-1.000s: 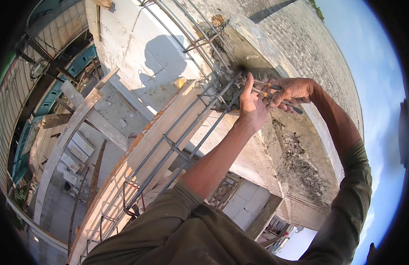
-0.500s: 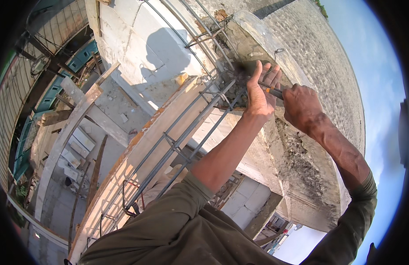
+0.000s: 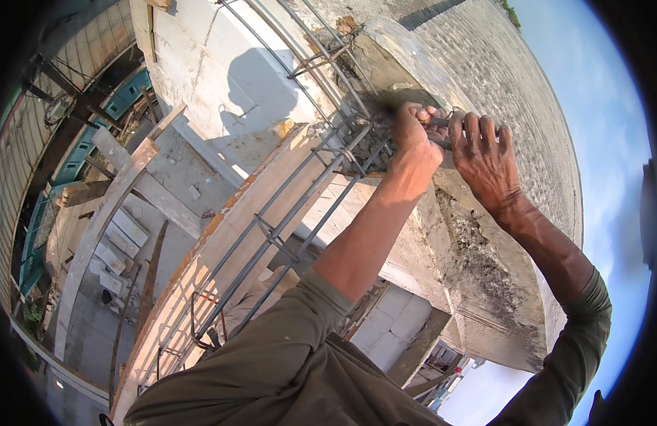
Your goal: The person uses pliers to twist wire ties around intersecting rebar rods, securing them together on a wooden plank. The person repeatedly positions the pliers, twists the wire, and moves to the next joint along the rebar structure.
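Note:
A plier-like hand tool (image 3: pixel 438 123) with slim dark handles spans the gap between my hands, over the rough corner where steel bars meet concrete. My left hand (image 3: pixel 415 138) is closed around its far part, fingers curled; the tool's head is hidden and a dark blur covers the spot beside it. At the handle ends is my right hand (image 3: pixel 484 160), its fingers bent and spread over them, with the grip partly hidden. Just left of my left hand runs a cage of steel reinforcing bars (image 3: pixel 293 213) with cross ties.
A curved pale formwork board (image 3: pixel 232 227) follows the bars on their left. Beyond it, the floor lies lower, with planks and blocks (image 3: pixel 126 227). A rough concrete slab (image 3: pixel 499 85) rises on the far right. White wall panels (image 3: pixel 229 50) stand at the back.
My left hand has gone from open fingers to curled around the tool. My right hand has loosened from a fist, its fingers now lifted and spread over the handles.

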A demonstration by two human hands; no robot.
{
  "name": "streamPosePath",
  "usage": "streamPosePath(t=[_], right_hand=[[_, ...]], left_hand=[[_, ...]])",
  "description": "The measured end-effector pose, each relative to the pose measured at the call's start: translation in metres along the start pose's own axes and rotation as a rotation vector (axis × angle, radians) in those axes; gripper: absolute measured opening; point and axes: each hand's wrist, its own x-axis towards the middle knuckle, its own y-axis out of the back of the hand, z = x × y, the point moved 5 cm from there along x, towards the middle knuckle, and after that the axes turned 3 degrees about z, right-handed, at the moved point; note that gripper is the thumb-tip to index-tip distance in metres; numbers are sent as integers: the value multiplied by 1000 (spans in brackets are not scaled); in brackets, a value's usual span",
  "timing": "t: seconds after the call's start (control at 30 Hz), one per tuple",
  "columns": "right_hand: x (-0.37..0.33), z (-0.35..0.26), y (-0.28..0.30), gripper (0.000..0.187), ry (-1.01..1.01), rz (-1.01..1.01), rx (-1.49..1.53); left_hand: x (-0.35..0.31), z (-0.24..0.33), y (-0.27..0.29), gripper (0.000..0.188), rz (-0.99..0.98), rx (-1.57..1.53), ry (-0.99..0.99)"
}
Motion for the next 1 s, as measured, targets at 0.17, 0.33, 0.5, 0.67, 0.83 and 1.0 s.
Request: streamPosePath(t=[0.17, 0.33, 0.5, 0.67, 0.83, 1.0], right_hand=[[-12, -15, -22, 16, -43, -285, 100], [7, 22, -44, 21, -701, -1288, 1453], [-16, 15, -57, 14, -738, -1305, 1646], [2, 10, -8, 25, -206, -392, 446], [-18, -2, -48, 27, -135, -390, 255], [-42, 2, -72, 32, -808, -1495, 1873]], left_hand=[[-6, 4, 18, 28, 65, 129, 29], [-20, 16, 37, 45, -182, 496, -41], [-5, 2, 28, 39, -320, 119, 154], [-2, 6, 10, 42, -90, 103, 82], [-7, 5, 19, 35, -120, 204, 65], [-28, 2, 22, 38, -184, 170, 52]])
